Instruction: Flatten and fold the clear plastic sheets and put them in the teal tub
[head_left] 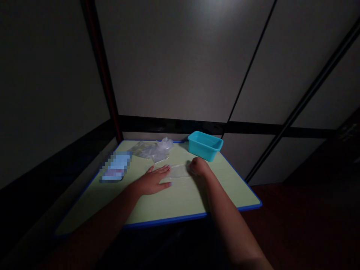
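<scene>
**Clear plastic bag flat near middle of surface**

Bag lies crosswise, between far and near edges, roughly parallel to the near one. Left hand: palm down, fingers spread, fingertips on the bag's left part, thumb apart toward the near edge. Right hand: curled into a fist at the bag's right end; can't tell if it pinches the film.

Crumpled clear plastic sits beyond the left hand, toward the far left corner. Turquoise plastic basket upright at the far right corner, just beyond the right fist. Pixelated flat item by the left edge, can't identify. Pale panels behind the far edge.
</scene>
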The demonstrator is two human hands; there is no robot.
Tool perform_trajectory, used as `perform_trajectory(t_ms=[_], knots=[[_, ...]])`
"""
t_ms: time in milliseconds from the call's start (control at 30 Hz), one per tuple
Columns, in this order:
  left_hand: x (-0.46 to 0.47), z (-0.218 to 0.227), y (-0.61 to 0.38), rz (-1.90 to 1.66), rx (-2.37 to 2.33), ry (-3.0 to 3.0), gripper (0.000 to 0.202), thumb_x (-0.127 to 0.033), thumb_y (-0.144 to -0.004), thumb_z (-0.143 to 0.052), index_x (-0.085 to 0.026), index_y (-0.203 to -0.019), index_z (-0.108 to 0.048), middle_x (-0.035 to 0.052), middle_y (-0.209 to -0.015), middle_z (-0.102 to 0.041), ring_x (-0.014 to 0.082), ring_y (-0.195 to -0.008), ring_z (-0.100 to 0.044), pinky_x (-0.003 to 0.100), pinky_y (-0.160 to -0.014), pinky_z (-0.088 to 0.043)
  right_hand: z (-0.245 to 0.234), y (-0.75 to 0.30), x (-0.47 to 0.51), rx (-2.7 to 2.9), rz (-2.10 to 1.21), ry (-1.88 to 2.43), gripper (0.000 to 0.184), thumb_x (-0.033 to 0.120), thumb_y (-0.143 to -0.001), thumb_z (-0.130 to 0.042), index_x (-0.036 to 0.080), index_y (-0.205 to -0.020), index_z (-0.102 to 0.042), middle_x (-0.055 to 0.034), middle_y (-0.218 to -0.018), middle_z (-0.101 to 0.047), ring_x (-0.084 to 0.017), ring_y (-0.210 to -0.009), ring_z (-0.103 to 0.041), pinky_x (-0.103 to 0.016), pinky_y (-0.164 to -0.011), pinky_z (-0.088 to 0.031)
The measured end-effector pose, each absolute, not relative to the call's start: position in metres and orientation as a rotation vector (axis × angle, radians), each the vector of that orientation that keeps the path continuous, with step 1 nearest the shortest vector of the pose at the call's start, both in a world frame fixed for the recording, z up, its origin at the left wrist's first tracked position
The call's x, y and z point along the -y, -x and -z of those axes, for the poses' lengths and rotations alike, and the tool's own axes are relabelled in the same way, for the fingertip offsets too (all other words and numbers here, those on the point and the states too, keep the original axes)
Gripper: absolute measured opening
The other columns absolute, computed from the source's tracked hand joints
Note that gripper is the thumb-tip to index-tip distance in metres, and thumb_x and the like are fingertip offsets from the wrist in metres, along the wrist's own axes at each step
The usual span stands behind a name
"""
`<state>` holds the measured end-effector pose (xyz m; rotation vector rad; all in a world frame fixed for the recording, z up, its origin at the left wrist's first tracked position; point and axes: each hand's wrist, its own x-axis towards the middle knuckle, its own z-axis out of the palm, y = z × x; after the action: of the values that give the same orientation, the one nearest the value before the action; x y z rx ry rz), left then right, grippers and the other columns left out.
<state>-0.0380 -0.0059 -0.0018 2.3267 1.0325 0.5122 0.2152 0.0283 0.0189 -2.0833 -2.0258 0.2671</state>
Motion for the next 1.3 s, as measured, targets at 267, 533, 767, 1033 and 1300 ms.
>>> perform_trajectory(t_ms=[267, 533, 767, 1033, 1300], knots=[[0.011, -0.006, 0.037, -0.528, -0.973, -2.431, 0.061, -0.054, -0.079, -0.056, -0.031, -0.134, -0.043, 0.0070, -0.148, -0.026, 0.0247, -0.138, -0.019, 0.049, -0.108, 0.008, -0.024, -0.213, -0.025, 1.992, -0.323, 2.077, 0.018, 0.022, -0.079, -0.055, 0.013, -0.083, -0.069, -0.0100, -0.085, -0.071, -0.015, -0.071, -0.061, -0.021, -0.053, -0.033], [0.015, -0.008, 0.035, -0.478, -1.017, -2.521, 0.066, -0.053, -0.082, -0.051, -0.027, -0.140, -0.032, 0.0107, -0.151, -0.016, 0.0261, -0.139, -0.015, 0.054, -0.106, 0.007, -0.023, -0.216, -0.027, 1.956, -0.348, 2.115, 0.018, 0.026, -0.082, -0.055, 0.014, -0.090, -0.067, -0.0088, -0.080, -0.070, -0.015, -0.069, -0.062, -0.021, -0.052, -0.033], [0.018, -0.005, 0.030, -0.419, -1.073, -2.505, 0.068, -0.057, -0.083, -0.045, -0.024, -0.141, -0.032, 0.0143, -0.150, -0.015, 0.0281, -0.139, -0.013, 0.057, -0.105, 0.009, -0.020, -0.218, -0.031, 1.962, -0.322, 2.161, 0.031, 0.035, -0.087, -0.048, 0.012, -0.084, -0.069, -0.0132, -0.077, -0.070, -0.018, -0.070, -0.063, -0.023, -0.054, -0.035], [0.024, -0.003, 0.021, -0.451, -1.145, -2.584, 0.074, -0.060, -0.082, -0.045, -0.018, -0.141, -0.030, 0.0182, -0.147, -0.024, 0.0295, -0.137, -0.021, 0.054, -0.105, 0.015, -0.022, -0.216, -0.028, 1.987, -0.291, 2.161, 0.027, 0.031, -0.085, -0.049, 0.013, -0.084, -0.069, -0.0133, -0.087, -0.070, -0.019, -0.077, -0.063, -0.024, -0.055, -0.034], [0.023, 0.001, 0.010, -0.648, -1.321, -2.618, 0.075, -0.057, -0.084, -0.043, -0.015, -0.144, -0.025, 0.0178, -0.150, -0.019, 0.0322, -0.138, -0.015, 0.054, -0.107, 0.013, -0.019, -0.215, -0.028, 1.957, -0.283, 2.166, 0.031, 0.035, -0.087, -0.046, 0.013, -0.091, -0.068, -0.0135, -0.084, -0.070, -0.019, -0.074, -0.064, -0.024, -0.057, -0.037]])
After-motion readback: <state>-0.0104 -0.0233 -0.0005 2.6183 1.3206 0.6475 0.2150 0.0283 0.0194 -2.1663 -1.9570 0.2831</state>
